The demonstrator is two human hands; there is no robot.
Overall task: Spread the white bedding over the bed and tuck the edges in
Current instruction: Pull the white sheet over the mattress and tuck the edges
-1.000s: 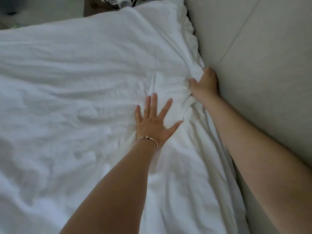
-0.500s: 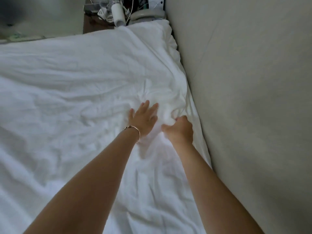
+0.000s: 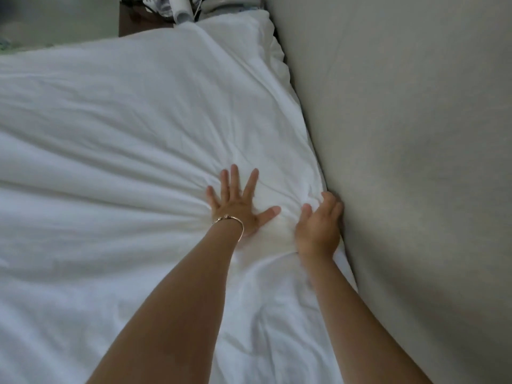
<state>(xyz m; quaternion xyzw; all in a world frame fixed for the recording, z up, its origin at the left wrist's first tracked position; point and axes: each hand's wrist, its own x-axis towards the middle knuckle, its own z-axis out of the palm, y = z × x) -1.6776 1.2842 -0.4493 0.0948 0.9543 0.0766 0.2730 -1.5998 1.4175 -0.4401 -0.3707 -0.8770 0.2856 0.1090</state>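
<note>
White bedding (image 3: pixel 124 139) lies under left hand (image 3: pixel 237 207), beside right hand (image 3: pixel 318 228).

This is a bedroom in a home. A wide bed covered in crumpled white cotton bedding (image 3: pixel 116 139) fills most of the view, its soft folds running up to a plump corner at the far end. Along the right side stands a tall, pale grey-beige fabric-covered panel (image 3: pixel 401 151), an upholstered headboard or padded wall, with the bedding's edge pressed against it. Past the far corner sits a dark brown wooden bedside stand (image 3: pixel 138 22) crowded with small household clutter, among it a white cylindrical object (image 3: pixel 180 9) and thin white cables (image 3: pixel 198 8).
</note>
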